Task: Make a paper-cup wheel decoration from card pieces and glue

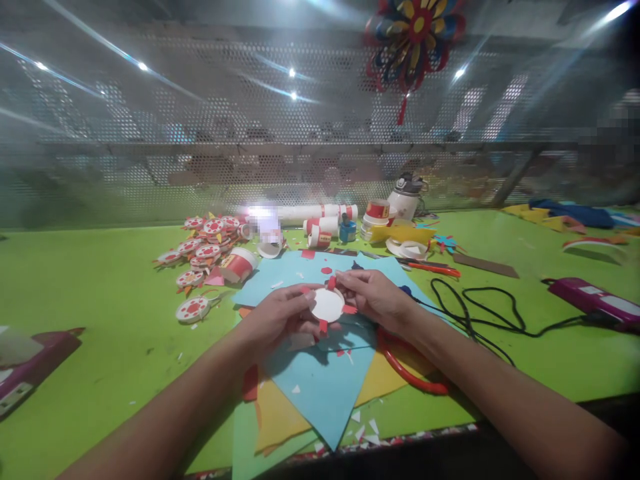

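Note:
Between my two hands is a round white paper disc (327, 305) with small red paper tabs around its rim. My left hand (283, 308) is closed on the disc's left edge, thumb on top. At the upper right rim, the fingers of my right hand (375, 293) pinch a red tab (333, 283). Below the disc lie overlapping blue paper sheets (320, 387) and a yellow sheet (285, 413). Red-handled scissors (415, 377) rest partly under my right forearm.
Finished-looking red-dotted paper turtles (207, 250) are heaped at the left, with one (193, 309) lying apart. Paper cups (239, 265), a blue ink bottle (347, 230) and a white flask (404, 199) stand behind. A black cord (470, 313) runs to a purple power strip (595, 301).

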`<state>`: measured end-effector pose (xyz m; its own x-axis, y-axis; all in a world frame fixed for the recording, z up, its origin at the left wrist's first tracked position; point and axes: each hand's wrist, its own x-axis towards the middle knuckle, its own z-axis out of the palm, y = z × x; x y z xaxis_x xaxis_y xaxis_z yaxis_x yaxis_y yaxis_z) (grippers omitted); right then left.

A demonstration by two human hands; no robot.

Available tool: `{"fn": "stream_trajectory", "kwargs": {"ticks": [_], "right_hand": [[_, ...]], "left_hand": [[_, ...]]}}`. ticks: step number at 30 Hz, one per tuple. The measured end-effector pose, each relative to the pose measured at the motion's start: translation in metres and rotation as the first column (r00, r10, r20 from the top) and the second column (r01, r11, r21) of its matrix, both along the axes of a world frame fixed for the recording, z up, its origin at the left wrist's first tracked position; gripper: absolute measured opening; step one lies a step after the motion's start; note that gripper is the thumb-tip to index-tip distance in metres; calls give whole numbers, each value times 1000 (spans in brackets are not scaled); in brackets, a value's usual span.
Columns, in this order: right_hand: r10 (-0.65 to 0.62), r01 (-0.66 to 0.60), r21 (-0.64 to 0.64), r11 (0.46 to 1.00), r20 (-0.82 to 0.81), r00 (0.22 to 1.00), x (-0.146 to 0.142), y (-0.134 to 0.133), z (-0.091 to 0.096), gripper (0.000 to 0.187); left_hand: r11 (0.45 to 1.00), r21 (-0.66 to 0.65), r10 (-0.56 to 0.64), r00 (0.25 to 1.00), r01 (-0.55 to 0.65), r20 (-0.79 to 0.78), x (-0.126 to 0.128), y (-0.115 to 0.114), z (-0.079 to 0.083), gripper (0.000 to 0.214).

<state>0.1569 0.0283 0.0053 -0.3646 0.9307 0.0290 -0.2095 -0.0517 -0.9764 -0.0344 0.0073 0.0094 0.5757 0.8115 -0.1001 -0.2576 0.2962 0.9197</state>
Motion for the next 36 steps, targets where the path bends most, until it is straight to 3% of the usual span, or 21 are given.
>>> {"fn": "stream_trajectory", "kwargs": {"ticks": [3,6,9,11,13,16,19,21,29,32,36], "right_hand": [[-129,121,63,991,140,982,-1,-1,1,33],[-317,257,230,939,278,907,1,-3,5,37],[-438,319,356,878,333,835,3,-2,6,33],[-464,305,421,854,353,813,4,0,5,25],[-469,259,483,836,385,795,4,1,3,16],[-481,118,617,778,466,742,3,1,-2,10],[-505,-146,749,647,564,654,1,-1,-7,16],[-529,-290,762,579,622,577,-1,-2,-10,24],[-565,-578,630,518,760,322,-14,8,-20,53],[-581,-619,615,488,759,295,-15,8,-21,48],[-604,-602,649,465,730,321,-12,5,-18,35]], "left_hand": [[999,-8,36,999,-36,-15,-1,2,2,27],[993,-5,117,992,-117,-39,-4,6,5,23],[964,68,262,963,-259,-57,-13,15,4,15],[913,129,397,916,-387,-65,-21,24,0,10],[857,181,503,860,-483,-84,-29,32,-5,10],[800,268,585,799,-537,-144,-35,42,-13,13],[777,329,615,760,-538,-211,-36,46,-18,14],[777,338,619,742,-532,-256,-34,47,-20,14],[780,443,616,665,-442,-422,-33,49,-25,10],[780,473,617,627,-409,-475,-36,52,-28,17],[788,494,607,595,-367,-527,-37,52,-29,22]]}}
